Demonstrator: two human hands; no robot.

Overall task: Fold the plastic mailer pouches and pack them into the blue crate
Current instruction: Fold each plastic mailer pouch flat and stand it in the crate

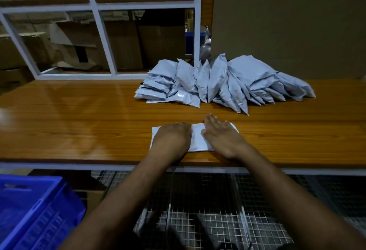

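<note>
A flat white mailer pouch (pixel 197 138) lies on the wooden table (pixel 79 115) near its front edge. My left hand (pixel 172 136) rests palm down on the pouch's left part, fingers curled at its middle. My right hand (pixel 221 133) lies flat on the right part, fingers stretched out and apart. Both hands hide most of the pouch. A heap of several pale grey-blue filled pouches (pixel 223 83) leans together at the back of the table. The blue crate (pixel 33 212) stands low at the front left, below the table edge.
A white-framed partition (pixel 99 12) with cardboard boxes behind it rises at the back left. A brown board (pixel 287 22) stands at the back right. Wire mesh racking (pixel 198 200) runs under the table front. A second blue bin (pixel 195 42) shows behind the frame.
</note>
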